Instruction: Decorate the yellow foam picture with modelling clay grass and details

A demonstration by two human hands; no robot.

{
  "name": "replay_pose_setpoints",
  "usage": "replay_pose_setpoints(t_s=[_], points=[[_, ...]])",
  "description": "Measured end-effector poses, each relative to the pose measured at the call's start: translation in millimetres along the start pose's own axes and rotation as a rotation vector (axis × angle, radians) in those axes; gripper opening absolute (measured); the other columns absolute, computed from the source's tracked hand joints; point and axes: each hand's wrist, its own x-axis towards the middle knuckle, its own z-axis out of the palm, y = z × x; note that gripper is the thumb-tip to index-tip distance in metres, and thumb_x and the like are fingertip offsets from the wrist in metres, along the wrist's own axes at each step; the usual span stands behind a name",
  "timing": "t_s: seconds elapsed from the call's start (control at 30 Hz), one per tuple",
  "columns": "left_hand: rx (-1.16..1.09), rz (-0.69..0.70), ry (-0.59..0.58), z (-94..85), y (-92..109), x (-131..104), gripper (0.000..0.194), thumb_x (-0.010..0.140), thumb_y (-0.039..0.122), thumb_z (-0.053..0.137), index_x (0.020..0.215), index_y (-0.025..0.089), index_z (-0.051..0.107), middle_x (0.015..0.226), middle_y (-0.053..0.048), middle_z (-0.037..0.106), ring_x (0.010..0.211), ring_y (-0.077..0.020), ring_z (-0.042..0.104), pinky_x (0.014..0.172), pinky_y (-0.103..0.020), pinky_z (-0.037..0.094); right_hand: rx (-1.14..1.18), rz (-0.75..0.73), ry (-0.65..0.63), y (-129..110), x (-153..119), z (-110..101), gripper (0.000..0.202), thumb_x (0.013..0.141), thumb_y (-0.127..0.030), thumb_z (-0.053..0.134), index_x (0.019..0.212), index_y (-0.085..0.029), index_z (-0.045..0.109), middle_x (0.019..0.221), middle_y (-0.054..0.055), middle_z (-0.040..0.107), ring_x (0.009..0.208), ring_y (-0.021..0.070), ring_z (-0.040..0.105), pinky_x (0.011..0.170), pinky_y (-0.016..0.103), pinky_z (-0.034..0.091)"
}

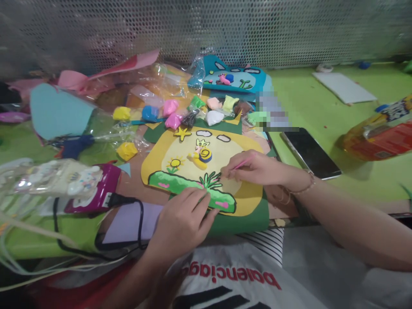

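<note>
A yellow card picture (249, 197) lies in front of me on dark green card, with a cream centre. On it are a yellow clay snail (201, 162) with a blue-rimmed shell, a sun-like flower (177, 163), a starfish (182, 133) and a green clay strip (180, 185). My left hand (185, 219) rests on the strip's lower edge, thumb apart from the bent fingers, holding nothing. Pinched in my right hand (257, 168) is a thin pink stick (242, 163). Its tip, hidden by the fingers, is beside the spiky green clay plant (210, 181).
Several wrapped clay lumps (170, 107) sit behind the picture, near a blue card picture (236, 79). A phone (312, 152) and a drink bottle (380, 135) stand to the right. A clear-cased item (74, 182) and cables (141, 223) lie left. Perforated metal (289, 34) closes the back.
</note>
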Motion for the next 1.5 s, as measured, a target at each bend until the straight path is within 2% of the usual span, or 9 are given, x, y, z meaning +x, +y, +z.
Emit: replay_pose_setpoints(t_s=[0.1, 0.3, 0.57, 1.03, 1.33, 1.5], points=[[-0.002, 0.000, -0.002, 0.4, 0.0, 0.1, 0.017, 0.085, 0.021, 0.060, 0.096, 0.010, 0.064, 0.093, -0.009, 0.068, 0.089, -0.0227, 0.060, 0.081, -0.037, 0.052, 0.044, 0.017, 0.013, 2.2, 1.7, 0.0, 0.022, 0.081, -0.014, 0.050, 0.087, -0.013, 0.071, 0.090, 0.007, 0.073, 0.077, 0.0133, 0.064, 0.068, 0.023, 0.051], [-0.008, -0.005, -0.012, 1.4, -0.6, -1.0, 0.017, 0.084, 0.022, 0.060, 0.097, 0.010, 0.064, 0.093, -0.009, 0.068, 0.089, -0.0227, 0.060, 0.081, -0.037, 0.052, 0.176, 0.085, 0.006, 6.9, 5.9, 5.3, 0.020, 0.080, -0.017, 0.051, 0.085, -0.012, 0.069, 0.083, 0.007, 0.071, 0.062, 0.0101, 0.058, 0.059, 0.022, 0.051], [-0.001, 0.003, 0.002, 1.5, 0.0, -0.9, 0.017, 0.084, 0.021, 0.060, 0.096, 0.010, 0.064, 0.093, -0.009, 0.068, 0.088, -0.0231, 0.061, 0.081, -0.037, 0.052, 0.283, 0.185, -0.029, 5.4, 5.7, 0.2, 0.020, 0.081, -0.022, 0.056, 0.089, -0.010, 0.070, 0.090, 0.010, 0.073, 0.067, 0.0110, 0.063, 0.066, 0.024, 0.055], [-0.001, -0.013, -0.017, 1.8, -0.9, -3.0, 0.018, 0.085, 0.022, 0.060, 0.098, 0.011, 0.064, 0.094, -0.009, 0.069, 0.090, -0.0230, 0.061, 0.082, -0.038, 0.053, 0.280, 0.164, -0.038, 5.7, 3.6, -0.6, 0.020, 0.083, -0.021, 0.055, 0.091, -0.010, 0.069, 0.092, 0.009, 0.072, 0.069, 0.0105, 0.063, 0.068, 0.024, 0.055], [-0.021, -0.014, -0.024, 1.3, -0.9, -2.5, 0.017, 0.085, 0.021, 0.059, 0.098, 0.011, 0.064, 0.095, -0.009, 0.068, 0.090, -0.0221, 0.060, 0.082, -0.037, 0.052, 0.015, -0.082, -0.049, -0.6, -2.4, -0.8, 0.019, 0.087, -0.015, 0.050, 0.093, -0.012, 0.069, 0.091, 0.009, 0.068, 0.082, 0.0134, 0.062, 0.072, 0.024, 0.050], [-0.017, -0.008, -0.022, 0.7, -0.2, -2.7, 0.017, 0.086, 0.022, 0.058, 0.097, 0.011, 0.064, 0.094, -0.009, 0.068, 0.090, -0.0219, 0.060, 0.081, -0.037, 0.052, 0.043, -0.056, -0.023, -0.7, -1.8, 1.4, 0.021, 0.090, -0.017, 0.048, 0.093, -0.012, 0.068, 0.093, 0.009, 0.068, 0.082, 0.0133, 0.062, 0.072, 0.024, 0.049]])
